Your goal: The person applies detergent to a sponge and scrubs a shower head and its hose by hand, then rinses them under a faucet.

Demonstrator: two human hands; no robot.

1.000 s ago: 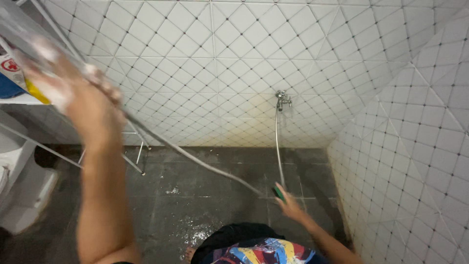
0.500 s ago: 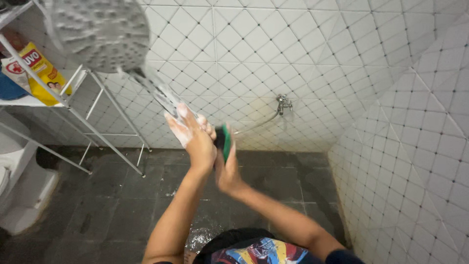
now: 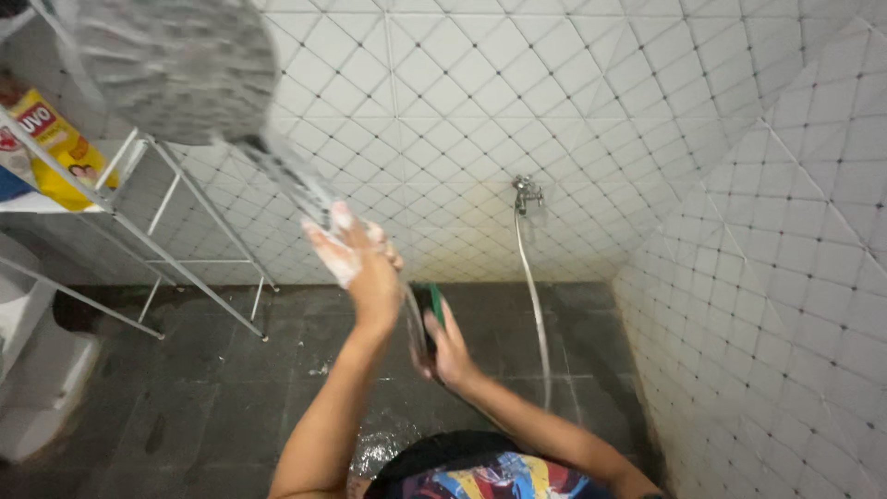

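**Shower head held up, sponge against its hose**

Shower head (image 3: 176, 69) at 10 o'clock, blurred. Soapy left hand (image 3: 360, 263) grips its handle, fingers closed. Right hand (image 3: 445, 346) presses a green sponge (image 3: 429, 305) to the hose, fingers wrapped. Wall tap (image 3: 525, 192) at 1 o'clock; metal rack (image 3: 176, 245) with yellow packet (image 3: 51, 148) at 9.

White wall tiles (image 3: 591, 102) set on the diagonal, dark dots at the corners, across the back and the right side. Dark grey floor tiles (image 3: 231, 388), wet, with a foamy puddle (image 3: 374, 450) near the bottom edge. A metal tap (image 3: 525, 192) low on the back wall. At the left a white metal rack (image 3: 185, 245), its legs on the floor, carrying a yellow packet (image 3: 51, 148) on the shelf. Below it, something white, possibly a toilet (image 3: 32, 370), blurred at the edge.
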